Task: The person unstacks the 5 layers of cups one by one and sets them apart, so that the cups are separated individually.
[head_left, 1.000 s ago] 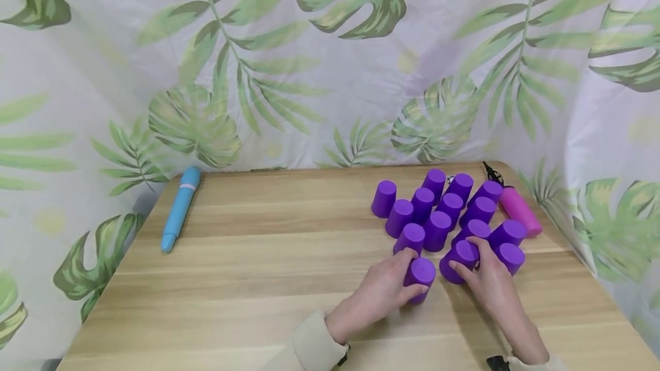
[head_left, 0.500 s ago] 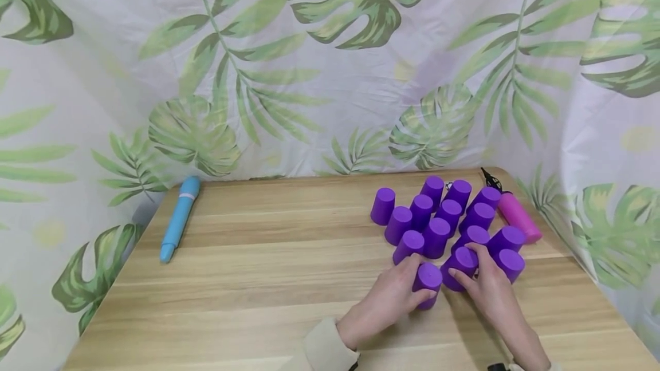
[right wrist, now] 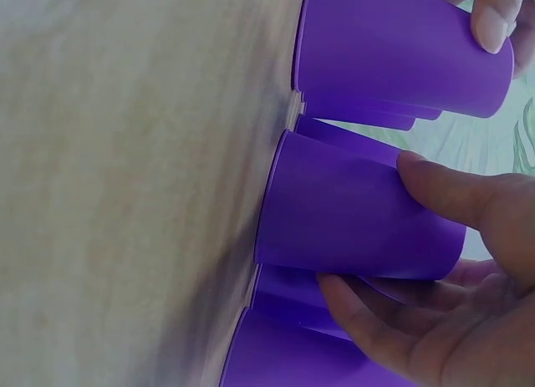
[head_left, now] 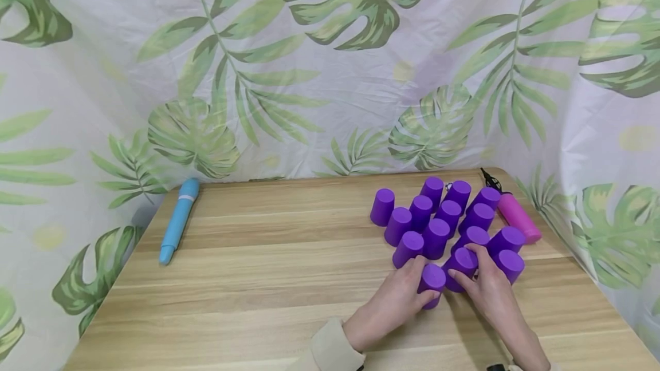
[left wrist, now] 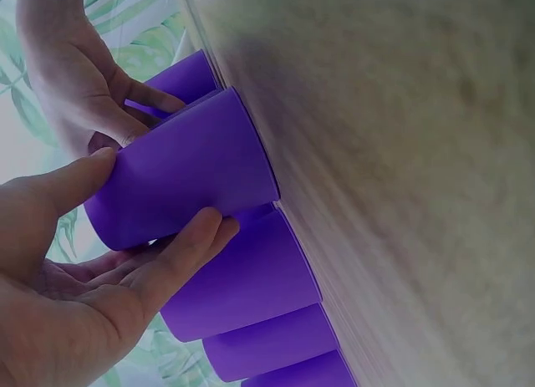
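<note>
Purple cups stand upside down in a cluster at the table's right. My left hand (head_left: 389, 302) grips the nearest cup (head_left: 433, 277), thumb on one side and fingers on the other; the left wrist view shows this cup (left wrist: 188, 170) between thumb and fingers. Just right of it, my right hand (head_left: 490, 285) pinches another cup (head_left: 464, 259) near its top. In the right wrist view that cup (right wrist: 359, 207) has its rim down at the table. The two held cups are side by side, nearly touching. Behind my left fingers stands a further cup (head_left: 411, 242).
Several more purple cups, such as a back-left one (head_left: 382, 206), stand in loose rows behind. A pink cylinder (head_left: 519, 217) with a black cord lies at the right edge. A blue pen-shaped object (head_left: 178, 222) lies far left on the wooden table (head_left: 258, 279). A leaf-patterned cloth (head_left: 330, 73) hangs behind.
My left hand has slid its cup to the right, up close to the cup in my right hand. The right hand has stayed almost in place. The head view has tilted slightly up.
</note>
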Motion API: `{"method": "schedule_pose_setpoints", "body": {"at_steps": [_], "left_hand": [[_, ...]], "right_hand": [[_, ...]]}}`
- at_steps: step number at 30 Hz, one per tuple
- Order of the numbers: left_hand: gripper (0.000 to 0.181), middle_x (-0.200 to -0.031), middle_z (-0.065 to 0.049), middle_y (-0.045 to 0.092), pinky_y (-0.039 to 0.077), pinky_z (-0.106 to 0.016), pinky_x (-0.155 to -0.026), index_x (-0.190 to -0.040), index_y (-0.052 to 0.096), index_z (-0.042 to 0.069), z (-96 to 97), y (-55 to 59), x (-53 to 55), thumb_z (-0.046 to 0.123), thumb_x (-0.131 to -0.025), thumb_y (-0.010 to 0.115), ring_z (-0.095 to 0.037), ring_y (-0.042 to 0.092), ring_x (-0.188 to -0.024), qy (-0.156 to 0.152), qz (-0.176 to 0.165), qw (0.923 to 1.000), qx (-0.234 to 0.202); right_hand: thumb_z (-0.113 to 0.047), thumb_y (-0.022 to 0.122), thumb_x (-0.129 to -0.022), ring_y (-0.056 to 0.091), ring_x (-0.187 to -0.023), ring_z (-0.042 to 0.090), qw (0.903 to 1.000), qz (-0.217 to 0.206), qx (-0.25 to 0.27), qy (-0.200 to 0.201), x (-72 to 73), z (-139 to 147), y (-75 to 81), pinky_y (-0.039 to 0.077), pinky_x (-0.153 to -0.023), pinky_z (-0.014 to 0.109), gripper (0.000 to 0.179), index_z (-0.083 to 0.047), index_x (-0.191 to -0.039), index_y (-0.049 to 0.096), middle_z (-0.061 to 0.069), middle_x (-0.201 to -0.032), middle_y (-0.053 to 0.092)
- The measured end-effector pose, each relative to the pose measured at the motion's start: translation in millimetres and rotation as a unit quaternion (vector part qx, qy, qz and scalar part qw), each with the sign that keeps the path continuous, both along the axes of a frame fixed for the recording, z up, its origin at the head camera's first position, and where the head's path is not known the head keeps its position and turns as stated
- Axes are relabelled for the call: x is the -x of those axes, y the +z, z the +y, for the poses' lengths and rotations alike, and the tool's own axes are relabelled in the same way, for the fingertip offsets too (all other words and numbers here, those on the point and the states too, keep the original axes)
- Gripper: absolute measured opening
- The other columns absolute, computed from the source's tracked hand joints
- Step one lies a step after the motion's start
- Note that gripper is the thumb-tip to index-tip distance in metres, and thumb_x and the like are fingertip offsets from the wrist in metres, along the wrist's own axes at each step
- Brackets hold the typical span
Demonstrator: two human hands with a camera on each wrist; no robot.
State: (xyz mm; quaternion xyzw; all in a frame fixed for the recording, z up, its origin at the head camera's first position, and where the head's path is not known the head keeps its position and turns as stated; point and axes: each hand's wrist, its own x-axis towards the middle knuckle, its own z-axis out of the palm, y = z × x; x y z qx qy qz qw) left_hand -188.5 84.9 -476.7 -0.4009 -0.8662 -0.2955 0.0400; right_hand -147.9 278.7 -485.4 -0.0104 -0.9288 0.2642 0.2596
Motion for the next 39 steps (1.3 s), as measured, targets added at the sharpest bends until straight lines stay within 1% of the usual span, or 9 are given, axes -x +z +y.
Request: {"method": "schedule_pose_setpoints", "body": {"at_steps": [4,8,12,15,18,22,27,34,39], "left_hand": [[0.038,-0.092,0.003,0.055,0.048,-0.014,-0.064,-0.109,0.047,0.01,-0.2,0.2,-0.6,0.03,-0.088,0.072,-0.006,0.054,-0.078,0.002,0.01,0.9999,-0.002],[0.037,-0.092,0.002,0.055,0.049,-0.016,-0.064,-0.111,0.047,0.01,-0.5,-0.1,-1.6,0.029,-0.089,0.071,-0.007,0.055,-0.078,0.002,0.019,0.9998,-0.005],[0.036,-0.092,0.002,0.055,0.049,-0.017,-0.062,-0.112,0.047,0.01,0.0,-1.2,-2.2,0.029,-0.09,0.069,-0.008,0.056,-0.076,0.002,0.04,0.9992,-0.009],[0.038,-0.092,0.0,0.056,0.051,-0.019,-0.062,-0.116,0.048,0.009,0.1,-2.0,-2.9,0.028,-0.091,0.068,-0.01,0.057,-0.076,0.006,0.061,0.9981,-0.008],[0.044,-0.097,-0.002,0.057,0.053,-0.021,-0.066,-0.123,0.047,0.007,-0.1,-2.7,-3.5,0.027,-0.091,0.068,-0.012,0.06,-0.079,0.011,0.074,0.9972,-0.001],[0.051,-0.103,-0.005,0.059,0.055,-0.023,-0.069,-0.131,0.044,0.006,0.0,-3.5,-3.9,0.026,-0.091,0.068,-0.014,0.063,-0.084,0.016,0.075,0.997,0.009],[0.053,-0.106,-0.006,0.06,0.056,-0.023,-0.07,-0.134,0.044,0.005,0.2,-4.0,-4.7,0.025,-0.091,0.067,-0.015,0.063,-0.084,0.017,0.076,0.9969,0.013],[0.055,-0.108,-0.008,0.061,0.056,-0.023,-0.066,-0.135,0.045,0.003,2.2,-4.9,-3.6,0.023,-0.09,0.069,-0.016,0.065,-0.081,0.026,0.09,0.9954,0.021],[0.057,-0.112,-0.009,0.061,0.056,-0.023,-0.064,-0.137,0.044,0.003,2.5,-4.5,-2.7,0.023,-0.09,0.069,-0.017,0.065,-0.081,0.033,0.094,0.9945,0.031]], "right_hand": [[-0.004,0.086,-0.068,0.054,-0.063,0.023,0.9999,0.01,0.0,0.004,0.2,-0.4,0.1,0.048,-0.056,0.044,0.058,0.005,-0.114,0.051,0.017,-0.077,0.062],[-0.003,0.086,-0.068,0.054,-0.063,0.023,0.9999,0.011,-0.001,0.004,0.1,-0.9,0.4,0.048,-0.057,0.044,0.058,0.005,-0.114,0.051,0.018,-0.077,0.062],[-0.003,0.086,-0.068,0.055,-0.063,0.024,0.9999,0.016,-0.001,0.004,0.4,-1.5,0.9,0.049,-0.058,0.046,0.058,0.005,-0.114,0.051,0.02,-0.078,0.063],[-0.002,0.086,-0.068,0.056,-0.064,0.026,0.9998,0.02,0.001,0.004,0.7,-2.0,1.4,0.05,-0.06,0.048,0.057,0.005,-0.113,0.052,0.021,-0.079,0.063],[-0.002,0.086,-0.068,0.055,-0.063,0.025,0.9998,0.018,0.0,0.002,0.2,-1.8,1.0,0.049,-0.058,0.046,0.057,0.005,-0.113,0.052,0.019,-0.077,0.062],[-0.003,0.086,-0.068,0.053,-0.062,0.023,0.9999,0.012,0.0,0.001,-0.6,-1.1,-0.3,0.047,-0.056,0.043,0.058,0.005,-0.114,0.051,0.016,-0.075,0.062],[-0.004,0.085,-0.069,0.053,-0.062,0.023,1.0,0.005,0.002,-0.001,-1.1,-0.9,-1.4,0.047,-0.056,0.043,0.058,0.005,-0.115,0.051,0.017,-0.076,0.062],[-0.003,0.085,-0.07,0.057,-0.066,0.027,1.0,0.004,0.008,-0.001,-1.5,-1.7,-0.4,0.05,-0.062,0.05,0.057,0.005,-0.115,0.051,0.022,-0.082,0.064],[-0.003,0.085,-0.07,0.056,-0.066,0.026,1.0,0.005,0.008,0.0,-0.5,-1.5,-0.4,0.05,-0.061,0.05,0.058,0.005,-0.116,0.051,0.021,-0.081,0.063]]}}
